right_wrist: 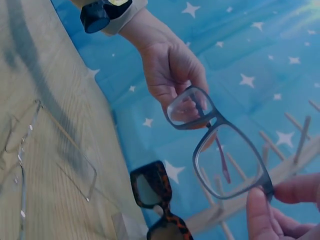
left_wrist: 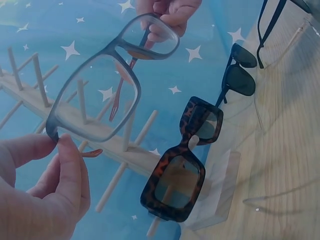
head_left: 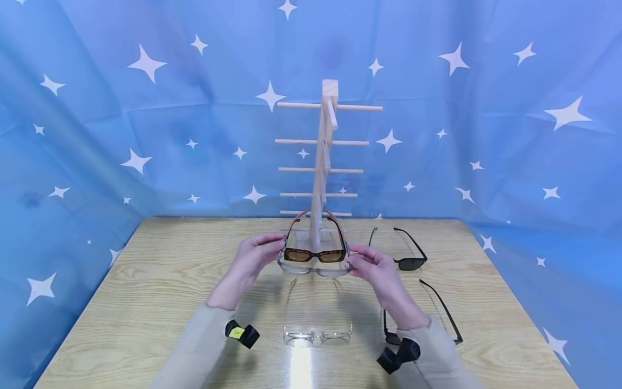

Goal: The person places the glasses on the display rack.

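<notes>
Grey-framed clear-lens glasses (head_left: 318,270) are held up in front of a wooden display rack (head_left: 323,135), temples pointing toward it. My left hand (head_left: 252,258) pinches one side near the hinge between thumb and fingers. The right hand (head_left: 376,270) pinches the opposite side the same way. Reddish temple tips show behind the lenses in the wrist views. Tortoiseshell sunglasses (left_wrist: 155,187) with brown lenses sit low on the rack, just beyond the held pair. In the right wrist view the grey frame (right_wrist: 218,121) is tilted, with both hands at its ends.
Thin-framed clear glasses (head_left: 318,336) lie on the wooden table (head_left: 170,302) below the hands. To the right lie black sunglasses (head_left: 411,264) and a second dark pair (head_left: 447,310), partly behind the right forearm. Rack pegs (head_left: 359,108) stick out sideways. A blue star-patterned cloth (head_left: 194,119) hangs behind.
</notes>
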`<state>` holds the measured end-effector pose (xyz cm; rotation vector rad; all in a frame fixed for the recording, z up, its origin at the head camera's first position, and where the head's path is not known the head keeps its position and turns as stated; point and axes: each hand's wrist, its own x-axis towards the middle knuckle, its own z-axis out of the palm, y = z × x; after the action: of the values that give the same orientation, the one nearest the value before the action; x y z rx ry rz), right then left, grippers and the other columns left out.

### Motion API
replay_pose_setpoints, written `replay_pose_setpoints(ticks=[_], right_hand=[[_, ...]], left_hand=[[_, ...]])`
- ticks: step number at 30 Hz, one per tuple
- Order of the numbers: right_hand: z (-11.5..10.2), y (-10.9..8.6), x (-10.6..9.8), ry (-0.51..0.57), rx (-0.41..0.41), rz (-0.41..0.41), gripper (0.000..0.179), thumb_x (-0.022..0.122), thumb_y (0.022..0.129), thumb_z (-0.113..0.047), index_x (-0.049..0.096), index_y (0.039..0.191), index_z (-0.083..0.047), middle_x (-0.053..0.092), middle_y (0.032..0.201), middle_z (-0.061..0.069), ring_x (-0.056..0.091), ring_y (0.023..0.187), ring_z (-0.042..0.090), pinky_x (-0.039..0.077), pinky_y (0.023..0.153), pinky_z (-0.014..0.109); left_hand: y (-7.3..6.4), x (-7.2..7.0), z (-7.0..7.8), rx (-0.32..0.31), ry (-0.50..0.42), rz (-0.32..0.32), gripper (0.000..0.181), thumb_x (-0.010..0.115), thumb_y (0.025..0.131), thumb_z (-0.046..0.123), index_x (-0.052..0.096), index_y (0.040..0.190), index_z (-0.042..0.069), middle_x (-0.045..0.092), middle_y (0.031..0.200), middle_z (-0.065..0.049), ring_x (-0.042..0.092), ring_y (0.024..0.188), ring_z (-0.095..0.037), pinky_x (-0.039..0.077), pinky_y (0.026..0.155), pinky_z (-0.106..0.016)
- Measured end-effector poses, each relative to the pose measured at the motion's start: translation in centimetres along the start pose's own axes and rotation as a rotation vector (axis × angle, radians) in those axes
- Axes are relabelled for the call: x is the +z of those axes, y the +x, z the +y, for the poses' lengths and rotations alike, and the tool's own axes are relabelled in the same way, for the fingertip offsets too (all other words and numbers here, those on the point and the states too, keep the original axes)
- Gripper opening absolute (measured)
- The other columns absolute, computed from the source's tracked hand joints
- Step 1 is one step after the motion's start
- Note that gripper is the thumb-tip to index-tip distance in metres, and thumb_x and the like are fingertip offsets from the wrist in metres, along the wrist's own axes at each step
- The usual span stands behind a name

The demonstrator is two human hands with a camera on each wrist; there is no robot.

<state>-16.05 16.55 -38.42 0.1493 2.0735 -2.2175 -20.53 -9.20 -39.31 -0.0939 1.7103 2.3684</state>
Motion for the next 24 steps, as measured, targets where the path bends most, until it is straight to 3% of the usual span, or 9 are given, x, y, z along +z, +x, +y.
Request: replay_pose_setpoints(ticks=[12,17,24], right_hand=[[-1.4,3.0,-0.6,-0.077,0.020,-0.068,0.038,0.052,0.094,-0.001,0.044,0.129,0.012,0.061,0.094,0.005,0.062,0.083,0.009,0.054,0.077,0.023],[-2.1,4.7,-0.5,-0.115,0.026,-0.073,0.038,0.051,0.094,-0.002,0.044,0.129,0.012,0.059,0.100,0.008,0.061,0.085,0.011,0.053,0.080,0.025],[-2.2,6.8,-0.4,-0.112,0.042,-0.030,0.036,0.053,0.094,-0.003,0.049,0.127,0.010,0.062,0.091,0.002,0.062,0.084,0.011,0.054,0.077,0.024]], left_hand=[[2.1,0.5,0.3,-0.011,-0.061,0.046,0.028,0.062,0.085,-0.006,0.060,0.113,-0.009,0.067,0.089,-0.003,0.064,0.073,-0.010,0.054,0.073,-0.021],[2.9,0.7,0.7,-0.004,-0.089,0.060,0.026,0.061,0.086,-0.006,0.060,0.112,-0.008,0.067,0.089,-0.006,0.064,0.075,-0.011,0.054,0.073,-0.020],[3.9,0.9,0.8,-0.026,-0.084,0.105,0.029,0.062,0.084,-0.005,0.060,0.114,-0.007,0.067,0.085,-0.001,0.063,0.081,-0.011,0.053,0.075,-0.019]])
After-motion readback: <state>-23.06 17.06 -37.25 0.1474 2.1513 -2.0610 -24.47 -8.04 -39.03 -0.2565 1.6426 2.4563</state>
